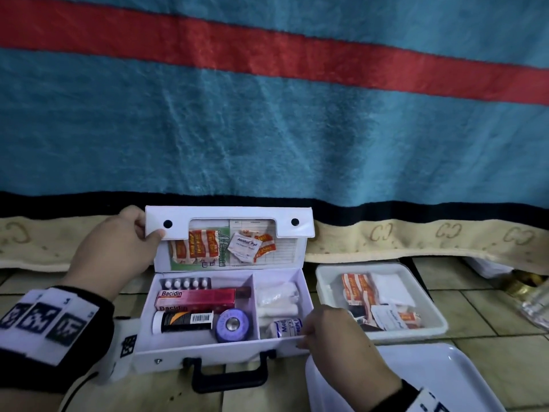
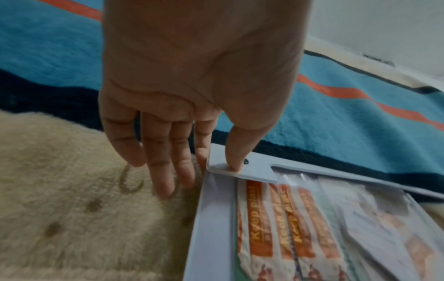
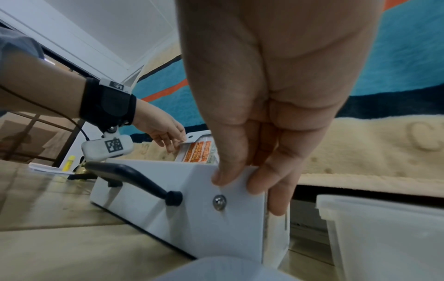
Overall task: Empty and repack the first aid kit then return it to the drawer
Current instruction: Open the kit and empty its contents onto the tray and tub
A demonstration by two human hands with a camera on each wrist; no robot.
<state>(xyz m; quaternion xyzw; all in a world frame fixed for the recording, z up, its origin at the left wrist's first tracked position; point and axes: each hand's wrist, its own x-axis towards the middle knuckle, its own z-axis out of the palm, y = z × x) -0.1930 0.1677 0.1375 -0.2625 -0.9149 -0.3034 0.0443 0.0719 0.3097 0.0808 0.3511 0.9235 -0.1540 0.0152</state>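
The white first aid kit [image 1: 166, 356] stands open on the tiled floor, its black handle [image 1: 228, 379] toward me. Inside lie a blister pack [image 1: 185, 283], a red Bacidin box [image 1: 196, 297], a dark tube [image 1: 184, 321], a purple tape roll [image 1: 233, 324], gauze rolls [image 1: 277, 295] and a crepe bandage [image 1: 286, 327]. The raised lid [image 1: 231, 214] holds plasters [image 1: 196, 243] and an alcohol pad [image 1: 245, 243]. My left hand [image 1: 142, 230] pinches the lid's [image 2: 300, 167] left flap corner, thumb in front. My right hand [image 3: 240, 182] grips the kit's [image 3: 168, 224] front right corner.
A white tray [image 1: 326, 281] with plasters and gauze sits right of the kit. A second white tray [image 1: 445, 376] lies at the lower right. A blue and red blanket [image 1: 267, 129] hangs behind. A glass object [image 1: 534, 307] shows at the right edge.
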